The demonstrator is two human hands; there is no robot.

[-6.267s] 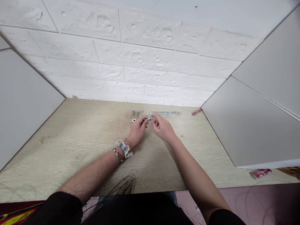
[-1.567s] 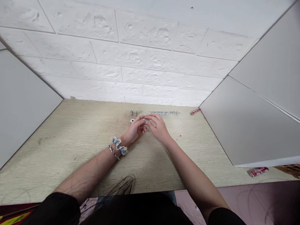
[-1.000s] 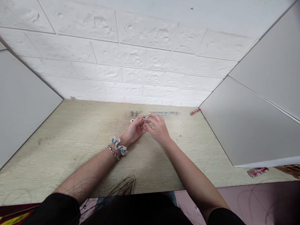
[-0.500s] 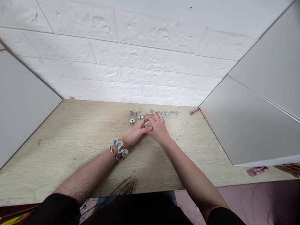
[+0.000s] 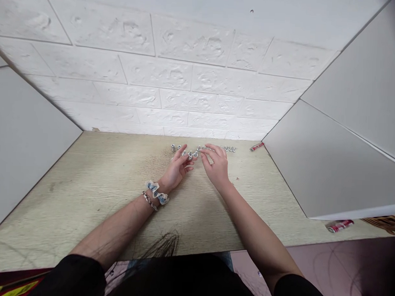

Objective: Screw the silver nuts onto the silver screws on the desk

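My left hand (image 5: pixel 176 169) is turned palm-up, its thumb raised and its fingers curled beneath a small metal screw (image 5: pixel 190 157) that appears to rest on them. Short screws (image 5: pixel 184 153) stand on the tabletop just beyond those fingers. My right hand (image 5: pixel 217 167) hovers over the left end of a row of thin silver screws (image 5: pixel 230 149). Its fingers are parted and the tips are close to the nearest ones; nothing is clearly visible between them. Two thicker screws (image 5: pixel 173 147) stand behind my left hand.
The pale wooden tabletop (image 5: pixel 111 197) ends at a white brick-patterned wall (image 5: pixel 173 97). Grey-white panels (image 5: pixel 300 160) close in both sides. One red cylinder (image 5: pixel 257 146) lies by the right panel; another (image 5: pixel 340 225) lies near the front edge.
My hands have come apart: the right moved slightly right, the left rolled open with its thumb up. The round metal piece seen earlier is now behind my left hand.
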